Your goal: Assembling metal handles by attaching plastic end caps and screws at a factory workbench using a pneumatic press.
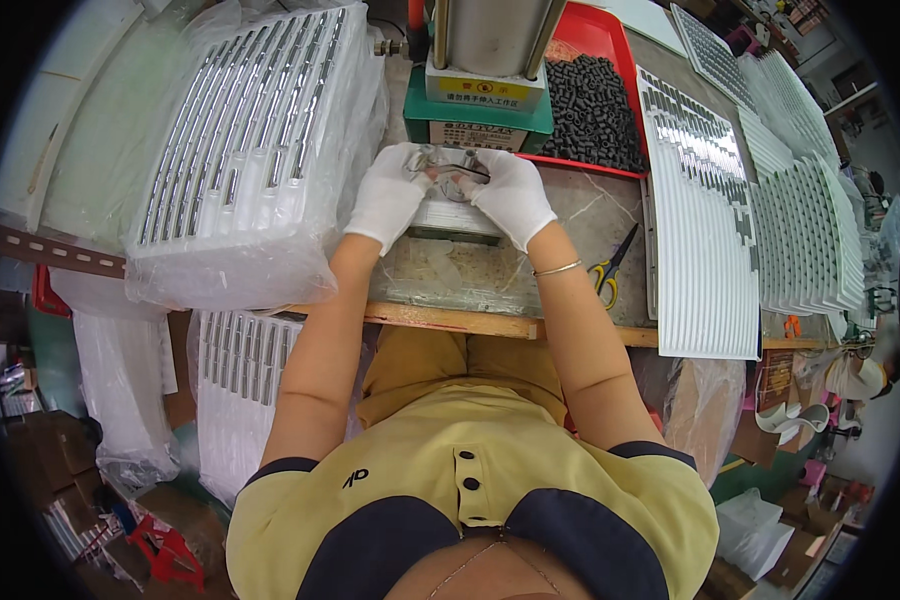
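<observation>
Both hands wear white gloves with bare fingertips and meet at a metal fixture (456, 216) at the foot of a bench press (492, 38). My left hand (388, 194) is closed at the fixture's left side, its thumb and fingers bent inward. Opposite it, my right hand (515, 196) is closed too, with its fingertips close to the left ones. Shiny metal and a thin dark edge show between the fingertips. The gloves partly cover whatever is held there, so its kind cannot be told.
Left stands a plastic-wrapped stack of white trays (245, 130) with shiny metal tubes. Behind the right hand, a red tray (632, 95) holds many small black parts. Scissors (610, 270) lie near the bench edge, beside a white ribbed tray (705, 270). More ribbed trays (805, 235) stand farther right.
</observation>
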Available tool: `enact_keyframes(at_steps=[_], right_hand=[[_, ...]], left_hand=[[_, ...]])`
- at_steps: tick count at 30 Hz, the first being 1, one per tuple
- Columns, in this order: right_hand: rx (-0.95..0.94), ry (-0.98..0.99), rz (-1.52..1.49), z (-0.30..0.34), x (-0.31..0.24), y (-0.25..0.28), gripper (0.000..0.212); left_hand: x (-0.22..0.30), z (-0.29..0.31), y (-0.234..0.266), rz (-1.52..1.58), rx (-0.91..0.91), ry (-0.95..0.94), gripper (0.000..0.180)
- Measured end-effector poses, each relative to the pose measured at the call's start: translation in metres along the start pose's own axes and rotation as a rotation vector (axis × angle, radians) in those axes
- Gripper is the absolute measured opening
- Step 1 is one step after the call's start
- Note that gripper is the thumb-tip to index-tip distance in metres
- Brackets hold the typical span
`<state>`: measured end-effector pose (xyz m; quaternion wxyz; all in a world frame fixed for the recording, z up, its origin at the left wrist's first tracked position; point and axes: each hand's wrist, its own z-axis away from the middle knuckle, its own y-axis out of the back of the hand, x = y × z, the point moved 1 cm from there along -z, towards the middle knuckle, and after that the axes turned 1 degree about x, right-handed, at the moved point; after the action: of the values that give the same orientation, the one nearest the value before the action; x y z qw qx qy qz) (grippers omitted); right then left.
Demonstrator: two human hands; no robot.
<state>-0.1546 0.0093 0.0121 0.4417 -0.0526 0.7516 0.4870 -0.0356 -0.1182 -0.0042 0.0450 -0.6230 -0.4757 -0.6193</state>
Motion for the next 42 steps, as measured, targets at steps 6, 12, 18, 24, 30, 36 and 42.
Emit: enact_keyframes(at_steps=[6, 12, 18, 24, 30, 36, 42], right_hand=[[-0.027, -0.080, -0.051, 0.011, 0.000, 0.000, 0.040], [0.014, -0.172, -0.646, 0.069, -0.006, 0.015, 0.040], [0.026, -0.164, -0.699, 0.086, -0.017, 0.015, 0.021], [0.157, -0.181, -0.667, 0.097, -0.006, 0.016, 0.025], [0.384, -0.553, -2.043, 0.084, -0.031, 0.037, 0.060], [0.154, -0.344, -1.879, 0.088, -0.001, 0.019, 0.061], [0.538, -0.345, -1.199, 0.093, -0.016, 0.019, 0.068]], left_hand=[[0.011, 0.039, 0.015, 0.484, -0.122, 0.322, 0.023], [0.032, 0.072, 0.006, 0.687, -0.358, 0.373, 0.018], [0.050, 0.086, -0.019, 0.190, -0.172, 0.154, 0.023], [0.041, 0.095, -0.027, 0.396, -0.219, 0.250, 0.029], [0.030, 0.108, -0.034, 1.439, -0.854, 0.697, 0.038], [0.053, 0.108, -0.043, 0.856, -0.696, 0.524, 0.029], [0.058, 0.112, -0.043, -0.122, -0.265, -0.107, 0.028]])
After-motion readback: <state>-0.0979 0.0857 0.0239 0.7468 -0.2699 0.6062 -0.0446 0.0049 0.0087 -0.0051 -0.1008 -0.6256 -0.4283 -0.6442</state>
